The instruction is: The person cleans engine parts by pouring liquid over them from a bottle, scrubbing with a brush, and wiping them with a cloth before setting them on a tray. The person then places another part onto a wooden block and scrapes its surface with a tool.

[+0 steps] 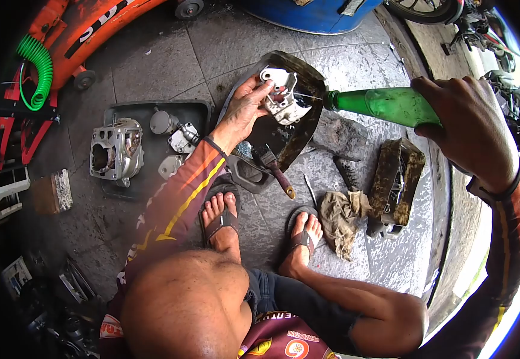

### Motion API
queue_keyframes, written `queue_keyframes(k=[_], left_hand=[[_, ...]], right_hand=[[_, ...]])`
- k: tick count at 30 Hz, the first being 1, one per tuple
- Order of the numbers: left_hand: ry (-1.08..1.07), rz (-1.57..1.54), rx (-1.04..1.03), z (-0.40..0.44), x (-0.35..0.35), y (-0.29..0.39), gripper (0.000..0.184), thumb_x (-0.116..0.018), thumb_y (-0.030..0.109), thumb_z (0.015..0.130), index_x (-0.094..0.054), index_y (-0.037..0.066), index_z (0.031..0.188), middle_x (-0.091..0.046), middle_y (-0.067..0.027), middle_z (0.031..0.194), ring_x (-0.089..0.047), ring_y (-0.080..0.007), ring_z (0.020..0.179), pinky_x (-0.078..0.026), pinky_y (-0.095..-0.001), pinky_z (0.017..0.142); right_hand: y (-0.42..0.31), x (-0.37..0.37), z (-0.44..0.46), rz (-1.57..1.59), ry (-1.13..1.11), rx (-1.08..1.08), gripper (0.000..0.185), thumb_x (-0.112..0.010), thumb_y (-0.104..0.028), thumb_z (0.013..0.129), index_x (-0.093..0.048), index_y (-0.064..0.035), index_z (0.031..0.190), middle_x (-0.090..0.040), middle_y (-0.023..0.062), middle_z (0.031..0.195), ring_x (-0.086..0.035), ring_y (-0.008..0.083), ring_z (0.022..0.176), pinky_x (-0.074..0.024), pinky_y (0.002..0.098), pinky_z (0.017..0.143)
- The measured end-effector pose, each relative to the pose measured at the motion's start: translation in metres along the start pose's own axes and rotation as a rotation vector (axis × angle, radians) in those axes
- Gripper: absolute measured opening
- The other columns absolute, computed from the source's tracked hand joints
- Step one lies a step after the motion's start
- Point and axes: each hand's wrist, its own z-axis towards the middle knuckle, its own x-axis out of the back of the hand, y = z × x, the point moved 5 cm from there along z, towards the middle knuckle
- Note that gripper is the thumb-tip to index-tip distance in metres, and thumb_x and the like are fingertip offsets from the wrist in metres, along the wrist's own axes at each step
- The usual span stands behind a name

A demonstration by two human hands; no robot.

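My left hand [243, 112] grips a silver cast-metal engine part [285, 112] by its left side, above a dark, grimy basin [315, 78]. My right hand [472, 128] is wrapped round a green glass bottle [385, 105], tipped with its mouth toward the part. A thin stream of liquid runs from the bottle's mouth onto the metal. Dark liquid shows inside the basin below. A paintbrush [278, 173] with a worn wooden handle rests across the basin's near edge. My right fingers are partly hidden behind the bottle.
A black tray [197, 109] at left holds an engine cylinder [116, 151], a piston [163, 122] and smaller parts. To the right are a rag [339, 224] and a grimy metal box [399, 185] with tools. An orange tank [107, 24] and blue drum [317, 17] stand behind.
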Motion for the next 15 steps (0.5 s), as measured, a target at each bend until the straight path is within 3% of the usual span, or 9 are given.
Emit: queue_keyframes(k=[1, 4, 6, 8, 12, 15], left_hand=[[0.042, -0.041, 0.021, 0.001, 0.003, -0.002, 0.028, -0.054, 0.025, 0.101, -0.054, 0.016, 0.127, -0.067, -0.0056, 0.113, -0.064, -0.0210, 0.109, -0.050, -0.0480, 0.094], [0.058, -0.159, 0.046, 0.003, 0.004, -0.004, 0.027, -0.054, 0.026, 0.101, -0.053, 0.018, 0.126, -0.067, -0.0064, 0.114, -0.064, -0.0212, 0.108, -0.050, -0.0511, 0.094], [0.043, -0.193, 0.048, 0.002, 0.002, -0.005, 0.026, -0.053, 0.027, 0.101, -0.052, 0.019, 0.126, -0.066, -0.0062, 0.116, -0.063, -0.0210, 0.110, -0.050, -0.0521, 0.093], [0.078, -0.222, 0.008, 0.001, 0.002, -0.004, 0.025, -0.053, 0.030, 0.101, -0.052, 0.018, 0.122, -0.067, -0.0058, 0.110, -0.065, -0.0208, 0.102, -0.055, -0.0485, 0.083], [0.086, -0.229, -0.031, 0.009, 0.008, -0.007, 0.024, -0.051, 0.030, 0.101, -0.053, 0.016, 0.122, -0.066, -0.0041, 0.111, -0.064, -0.0197, 0.105, -0.055, -0.0473, 0.085], [0.050, -0.363, -0.017, 0.011, 0.007, -0.008, 0.027, -0.050, 0.028, 0.102, -0.057, 0.010, 0.120, -0.065, -0.0049, 0.111, -0.064, -0.0185, 0.104, -0.054, -0.0408, 0.089]], right_hand=[[-0.002, -0.001, 0.000, 0.003, -0.001, 0.003, 0.055, -0.083, -0.016, 0.069, -0.060, -0.0091, 0.118, -0.064, 0.0105, 0.096, -0.057, 0.0307, 0.093, -0.0430, 0.0431, 0.087], [-0.010, -0.001, 0.003, 0.049, 0.119, 0.077, 0.040, -0.085, -0.018, 0.067, -0.067, -0.0036, 0.099, -0.066, 0.0133, 0.077, -0.064, 0.0306, 0.076, -0.0475, 0.0420, 0.074], [-0.011, 0.002, 0.003, 0.006, 0.180, 0.118, 0.038, -0.085, -0.017, 0.067, -0.068, -0.0032, 0.097, -0.067, 0.0130, 0.075, -0.066, 0.0302, 0.073, -0.0484, 0.0420, 0.072], [-0.011, 0.007, 0.004, -0.014, 0.193, 0.117, 0.037, -0.086, -0.017, 0.067, -0.068, -0.0033, 0.097, -0.067, 0.0127, 0.074, -0.066, 0.0298, 0.072, -0.0488, 0.0419, 0.071], [-0.009, 0.007, 0.007, 0.003, 0.186, 0.087, 0.040, -0.086, -0.018, 0.067, -0.068, -0.0035, 0.099, -0.067, 0.0123, 0.076, -0.065, 0.0292, 0.074, -0.0483, 0.0413, 0.072], [-0.010, 0.007, 0.008, 0.012, 0.162, 0.103, 0.043, -0.086, -0.020, 0.067, -0.067, -0.0041, 0.103, -0.065, 0.0124, 0.079, -0.064, 0.0295, 0.077, -0.0476, 0.0410, 0.074]])
